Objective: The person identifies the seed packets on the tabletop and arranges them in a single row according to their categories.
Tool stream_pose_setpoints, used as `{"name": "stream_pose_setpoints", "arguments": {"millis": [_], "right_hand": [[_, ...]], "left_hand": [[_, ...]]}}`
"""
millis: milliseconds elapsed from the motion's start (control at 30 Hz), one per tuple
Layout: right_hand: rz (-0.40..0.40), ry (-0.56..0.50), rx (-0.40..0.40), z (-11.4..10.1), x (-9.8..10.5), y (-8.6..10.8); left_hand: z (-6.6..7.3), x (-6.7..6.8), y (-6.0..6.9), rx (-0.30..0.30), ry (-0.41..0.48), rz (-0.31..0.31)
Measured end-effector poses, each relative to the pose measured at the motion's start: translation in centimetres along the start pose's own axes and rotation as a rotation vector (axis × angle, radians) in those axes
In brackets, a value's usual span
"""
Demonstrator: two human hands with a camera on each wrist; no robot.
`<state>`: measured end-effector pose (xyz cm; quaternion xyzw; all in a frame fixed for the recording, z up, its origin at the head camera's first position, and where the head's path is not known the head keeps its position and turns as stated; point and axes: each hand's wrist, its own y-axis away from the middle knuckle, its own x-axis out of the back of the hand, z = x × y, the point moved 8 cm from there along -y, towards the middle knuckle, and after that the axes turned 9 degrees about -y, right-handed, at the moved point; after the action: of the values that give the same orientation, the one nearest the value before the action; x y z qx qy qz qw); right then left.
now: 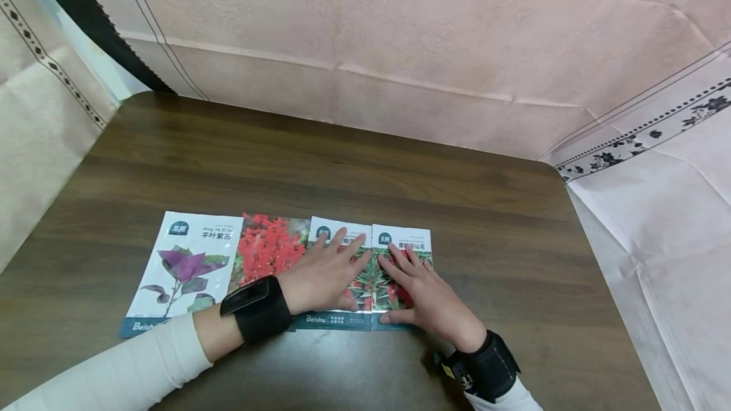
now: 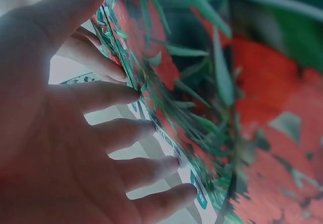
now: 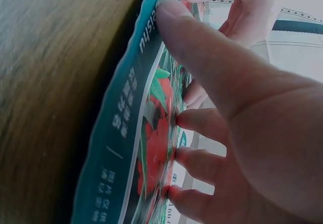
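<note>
Several flat printed seed packets lie in a row on the wooden table. At the left is a white packet with a purple leafy plant (image 1: pixel 181 268). Beside it, partly covered, is a packet with red blossoms (image 1: pixel 268 249). My left hand (image 1: pixel 325 274) rests with fingers spread on the third packet (image 1: pixel 337 321), which has red flowers and green leaves. My right hand (image 1: pixel 428 293) rests with spread fingers on the rightmost packet (image 1: pixel 402 233), of the same look. In the right wrist view, the thumb touches that packet's teal bottom band (image 3: pixel 116 108).
The brown wooden table (image 1: pixel 342 163) has rounded far corners. A pale patterned cloth (image 1: pixel 371 37) hangs beyond its far edge, and more white cloth (image 1: pixel 674 240) lies past the right edge. Black straps (image 1: pixel 263 309) circle both wrists.
</note>
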<state>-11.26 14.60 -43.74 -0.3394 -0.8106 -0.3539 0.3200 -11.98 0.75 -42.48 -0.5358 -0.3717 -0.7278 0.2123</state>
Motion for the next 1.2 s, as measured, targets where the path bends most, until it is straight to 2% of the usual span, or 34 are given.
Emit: {"name": "stream_pose_setpoints", "arguments": {"millis": [633,833,1000,1200], "right_hand": [[0.022,0.024,0.008,-0.4,0.3,0.1],[0.079,0.048,0.052,-1.1,1.1,0.4],[0.140,0.051,0.092,-1.8,2.1,0.8],[0.163,0.038,0.109,-3.2,2.7,0.7]], "left_hand": [[0.0,0.3,0.1,0.000,0.023,0.003],[0.0,1.1,0.5,-0.014,0.038,0.035],[-0.7,2.5,2.0,-0.004,0.044,0.112],[-3.6,3.5,5.1,0.046,0.041,0.182]]}}
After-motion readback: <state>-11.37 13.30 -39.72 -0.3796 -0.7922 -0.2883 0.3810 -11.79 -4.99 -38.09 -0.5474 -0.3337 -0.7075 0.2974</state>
